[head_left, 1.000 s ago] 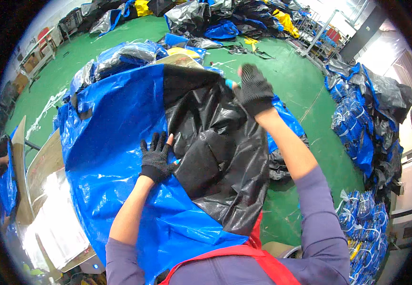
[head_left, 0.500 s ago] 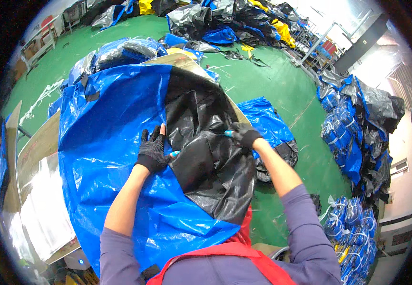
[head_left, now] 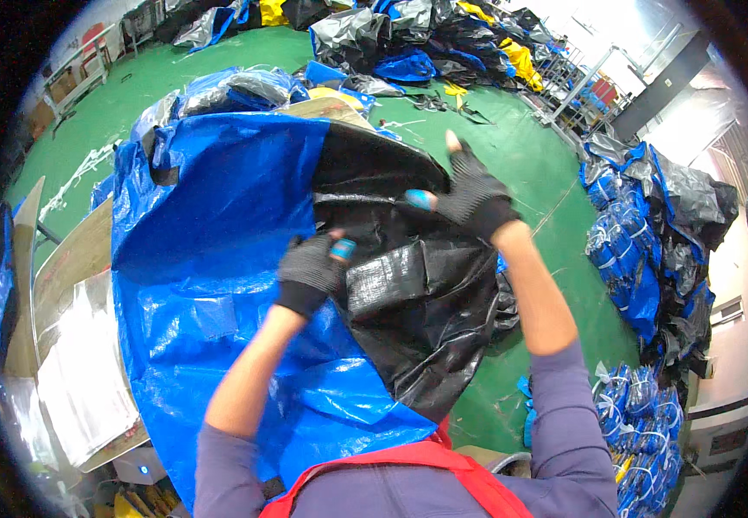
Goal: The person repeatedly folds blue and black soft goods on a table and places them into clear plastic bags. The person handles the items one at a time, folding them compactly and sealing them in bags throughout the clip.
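A large blue and black woven plastic sheet (head_left: 218, 216), apparently a big bag or cover, lies across the work table in front of me. The blue part spreads on the left, and the black part (head_left: 391, 285) on the right has a squarish shiny patch. My left hand (head_left: 309, 272), in a dark glove with blue tape on the thumb, is over the seam between the colours, fingers loosely bent and holding nothing visible. Above the black part's far right edge is my right hand (head_left: 473, 190), similarly gloved, thumb and index finger apart; it is slightly blurred.
Folded sheets (head_left: 236, 91) are piled beyond the table. Tied blue bundles (head_left: 637, 432) and a tall stack (head_left: 628, 233) stand on the right. More heaps (head_left: 408, 47) lie at the back on the green floor (head_left: 529, 164). A pale board (head_left: 85, 371) is at left.
My right hand has moved up and right, off the black part's middle. My left hand has shifted right and turned. The black part has spread farther right, showing the squarish patch more plainly.
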{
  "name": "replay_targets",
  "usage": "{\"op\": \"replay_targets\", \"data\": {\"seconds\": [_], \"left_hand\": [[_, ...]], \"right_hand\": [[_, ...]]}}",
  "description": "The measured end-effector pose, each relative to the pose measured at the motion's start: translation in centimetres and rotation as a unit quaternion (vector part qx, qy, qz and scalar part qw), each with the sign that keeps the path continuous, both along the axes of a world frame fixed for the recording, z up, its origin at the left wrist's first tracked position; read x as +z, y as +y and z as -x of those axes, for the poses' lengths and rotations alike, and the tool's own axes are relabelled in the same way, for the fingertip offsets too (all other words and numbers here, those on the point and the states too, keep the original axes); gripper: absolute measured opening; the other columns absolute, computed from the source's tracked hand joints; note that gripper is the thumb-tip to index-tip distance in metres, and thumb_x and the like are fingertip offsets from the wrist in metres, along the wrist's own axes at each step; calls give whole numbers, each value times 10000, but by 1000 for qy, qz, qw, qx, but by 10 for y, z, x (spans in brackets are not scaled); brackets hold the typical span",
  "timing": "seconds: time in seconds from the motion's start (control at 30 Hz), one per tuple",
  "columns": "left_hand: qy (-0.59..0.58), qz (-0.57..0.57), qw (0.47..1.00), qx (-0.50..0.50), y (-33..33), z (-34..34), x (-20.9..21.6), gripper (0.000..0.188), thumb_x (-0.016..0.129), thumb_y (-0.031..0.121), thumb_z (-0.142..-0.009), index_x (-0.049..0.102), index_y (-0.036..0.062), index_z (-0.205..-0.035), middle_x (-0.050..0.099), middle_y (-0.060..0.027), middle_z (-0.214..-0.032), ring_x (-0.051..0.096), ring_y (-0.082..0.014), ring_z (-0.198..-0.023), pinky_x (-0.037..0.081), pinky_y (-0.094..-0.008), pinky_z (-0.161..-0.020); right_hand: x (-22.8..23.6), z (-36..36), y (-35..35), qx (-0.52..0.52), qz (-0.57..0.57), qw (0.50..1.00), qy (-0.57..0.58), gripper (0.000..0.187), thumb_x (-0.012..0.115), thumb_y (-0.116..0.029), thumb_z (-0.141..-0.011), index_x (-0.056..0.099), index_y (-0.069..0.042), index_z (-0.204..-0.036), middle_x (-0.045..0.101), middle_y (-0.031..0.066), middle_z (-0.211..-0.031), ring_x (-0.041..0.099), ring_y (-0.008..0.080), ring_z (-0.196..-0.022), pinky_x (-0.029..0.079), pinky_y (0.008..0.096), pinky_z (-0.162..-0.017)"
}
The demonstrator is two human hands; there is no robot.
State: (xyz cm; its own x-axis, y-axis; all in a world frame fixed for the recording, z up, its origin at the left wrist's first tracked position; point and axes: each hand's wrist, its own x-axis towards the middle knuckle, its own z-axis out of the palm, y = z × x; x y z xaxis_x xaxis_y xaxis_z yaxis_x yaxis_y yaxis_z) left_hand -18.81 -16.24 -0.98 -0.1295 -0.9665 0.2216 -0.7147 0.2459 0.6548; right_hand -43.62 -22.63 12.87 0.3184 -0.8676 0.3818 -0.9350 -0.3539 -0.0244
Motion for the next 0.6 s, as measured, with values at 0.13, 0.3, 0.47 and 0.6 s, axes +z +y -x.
{"op": "replay_targets", "data": {"seconds": [0.13, 0.3, 0.47, 0.6], "left_hand": [[-118, 119, 959, -227, 64, 78, -19, 668, 574, 528, -744, 506, 199, -1321, 409, -201, -1411, 293, -433, -1345, 144, -650, -1091], [11, 65, 958, -280, 88, 69, -49, 710, 632, 539, -761, 477, 174, -1350, 407, -224, -1408, 312, -429, -1340, 171, -597, -1109], [-182, 100, 958, 196, 184, -77, -1, 583, 646, 440, -811, 555, 85, -1266, 431, -213, -1399, 379, -429, -1304, 220, -566, -1102], [-133, -57, 852, 503, 344, -189, -22, 892, 687, 409, -828, 221, -6, -1466, 427, -264, -1386, 441, -387, -1259, 338, -439, -1062]], "right_hand": [[-15, -77, -70, -48, -131, 988, 62, 394, 544, -335, -875, 586, -145, -1217, 663, 201, -1013, 633, 375, -948, 476, 473, -873], [-59, -70, -161, 23, 113, 989, 94, 259, 413, -226, -921, 639, -130, -1004, 670, 150, -811, 669, 321, -710, 523, 453, -595], [-81, -54, -178, -29, 106, 988, 109, 354, 482, -358, -900, 582, -179, -1189, 663, 137, -966, 664, 336, -723, 524, 485, -611], [-87, -49, -179, -45, 89, 988, 116, 323, 522, -341, -886, 560, -193, -1171, 650, 130, -977, 659, 357, -741, 525, 493, -623]]}}
